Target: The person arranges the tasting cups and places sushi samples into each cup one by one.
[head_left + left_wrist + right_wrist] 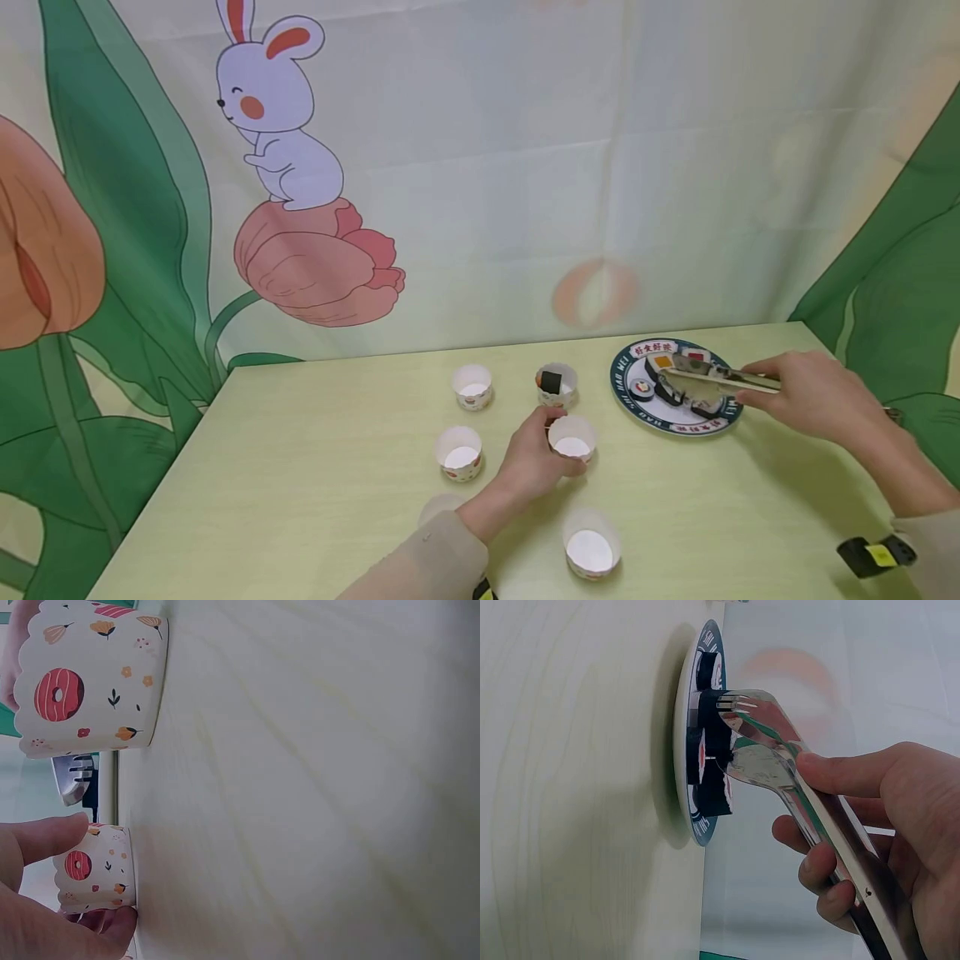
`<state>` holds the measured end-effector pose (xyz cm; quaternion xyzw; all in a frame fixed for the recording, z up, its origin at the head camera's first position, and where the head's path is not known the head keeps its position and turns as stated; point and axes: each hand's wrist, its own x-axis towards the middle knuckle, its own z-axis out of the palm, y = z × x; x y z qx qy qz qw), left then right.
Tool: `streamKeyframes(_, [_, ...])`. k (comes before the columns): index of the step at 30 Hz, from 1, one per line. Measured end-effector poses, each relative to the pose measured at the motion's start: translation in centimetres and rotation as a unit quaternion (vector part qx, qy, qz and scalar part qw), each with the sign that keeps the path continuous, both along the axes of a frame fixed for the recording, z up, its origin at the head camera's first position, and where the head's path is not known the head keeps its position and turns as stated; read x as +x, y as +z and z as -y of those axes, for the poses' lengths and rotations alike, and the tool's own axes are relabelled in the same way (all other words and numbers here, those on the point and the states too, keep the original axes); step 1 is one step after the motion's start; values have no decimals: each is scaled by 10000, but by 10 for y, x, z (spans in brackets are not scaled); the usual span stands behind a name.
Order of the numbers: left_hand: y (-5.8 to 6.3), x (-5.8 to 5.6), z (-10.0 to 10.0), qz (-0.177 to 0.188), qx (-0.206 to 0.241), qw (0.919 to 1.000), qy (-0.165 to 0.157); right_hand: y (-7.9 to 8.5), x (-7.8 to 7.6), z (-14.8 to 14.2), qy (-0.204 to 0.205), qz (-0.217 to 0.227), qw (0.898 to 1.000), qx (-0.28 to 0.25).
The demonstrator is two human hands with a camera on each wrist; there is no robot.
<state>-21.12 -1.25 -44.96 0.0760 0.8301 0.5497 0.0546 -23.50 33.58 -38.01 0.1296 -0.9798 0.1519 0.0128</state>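
Note:
My left hand [525, 460] holds a paper cup [573, 428] on the table, thumb and fingers around its sides. In the left wrist view, that cup [97, 868] has a scalloped rim and a donut print. My right hand [821, 396] grips metal serving tongs [836, 829] over a round plate [624, 392] with a dark blue rim. Several sushi pieces [669, 394] lie on the plate. The tong tips reach among them; whether they pinch a piece, I cannot tell. Behind the held cup, another cup [570, 388] contains a black-wrapped sushi piece [551, 382].
More paper cups stand on the pale table [300, 483]: a back-left cup [472, 387], a cup [459, 455] before it, a front cup [592, 550], and one [441, 505] partly behind my left forearm. A printed cloth [480, 183] hangs behind the table's far edge.

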Motion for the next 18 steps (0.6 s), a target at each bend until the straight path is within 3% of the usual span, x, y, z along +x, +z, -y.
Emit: streamKeyframes(18, [1,-1,-1,76,-184,9998,-6,10,6,0,-13,-250,9997,67])
